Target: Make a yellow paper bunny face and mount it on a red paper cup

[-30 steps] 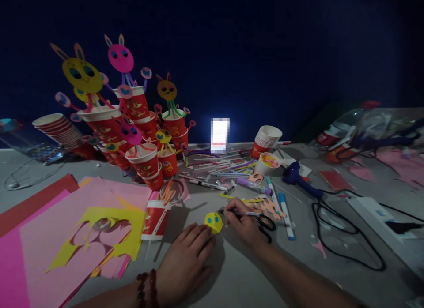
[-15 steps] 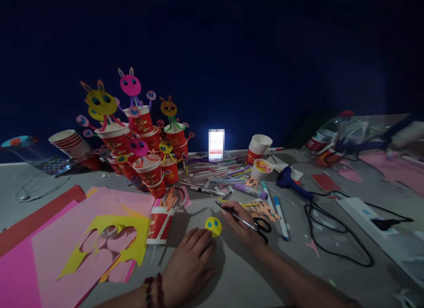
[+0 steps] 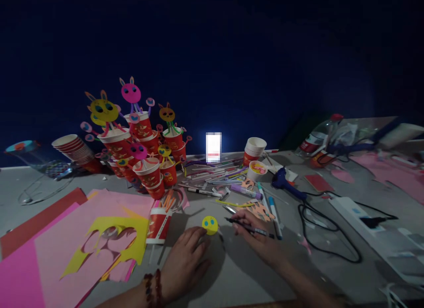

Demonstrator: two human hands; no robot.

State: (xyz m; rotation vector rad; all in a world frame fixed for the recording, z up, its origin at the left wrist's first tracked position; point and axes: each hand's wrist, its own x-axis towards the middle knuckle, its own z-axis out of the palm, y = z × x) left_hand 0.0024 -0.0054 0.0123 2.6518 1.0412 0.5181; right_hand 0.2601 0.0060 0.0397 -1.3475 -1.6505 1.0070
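A small yellow paper disc (image 3: 210,225) with two blue eyes lies on the grey table. My left hand (image 3: 189,255), wearing beaded bracelets, rests palm down, fingertips at the disc's lower left edge; its fingers are stretched out and hold nothing. To the right of the disc, my right hand (image 3: 251,231) is closed on a slim black pen (image 3: 265,232), its tip pointing left toward the disc but apart from it. A metal blade (image 3: 229,209) shows just beyond my right fingers; the rest of it is hidden.
Red paper cups (image 3: 151,173) with paper rabbit faces stand at the left, behind a cup of orange strips (image 3: 158,226). Pink sheets (image 3: 66,237) and a cut yellow sheet (image 3: 141,228) lie left. Several markers (image 3: 274,215), a blue glue gun (image 3: 286,182) and a power strip (image 3: 356,215) lie right.
My right hand has moved slightly right and down, and the black pen now shows in it. The scissors' black handles beside it have gone out of sight. My left hand stays by the disc.
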